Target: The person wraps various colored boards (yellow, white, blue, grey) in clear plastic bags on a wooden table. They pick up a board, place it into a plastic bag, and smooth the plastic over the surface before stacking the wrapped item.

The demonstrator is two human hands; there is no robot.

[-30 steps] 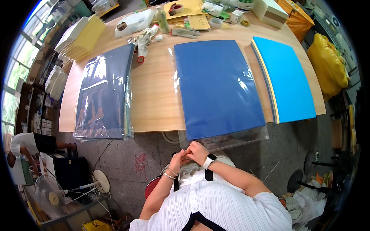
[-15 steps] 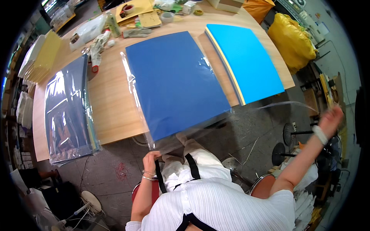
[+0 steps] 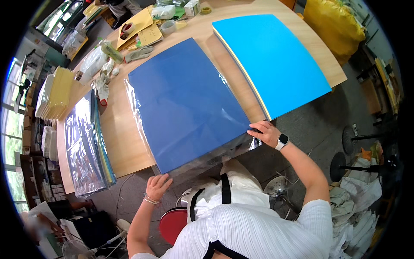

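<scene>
A large dark blue sheet (image 3: 189, 103) lies on the table inside a clear plastic bag (image 3: 132, 101), its near edge reaching past the table edge. At its near left corner my left hand (image 3: 158, 187) has its fingers curled together on the bag's edge. My right hand (image 3: 266, 133) grips the near right corner between thumb and fingers, with a shiny plastic flap hanging below it. To the right sits a stack of bright blue sheets (image 3: 271, 64) with a pale yellow side edge. Several sheets in clear bags (image 3: 86, 146) are stacked at the left.
Gloves (image 3: 102, 84), a green bottle (image 3: 112, 52), tape rolls (image 3: 128, 28) and yellow card pieces lie toward the back. Yellow sheets (image 3: 60, 93) are piled at the far left. A yellow sack (image 3: 334, 30) stands beyond the right edge; a red stool (image 3: 173, 224) is beside me.
My right hand has come in from far right, where a thin clear plastic strip trailed from it, to the bag's near right corner. My left hand stays by the near left corner.
</scene>
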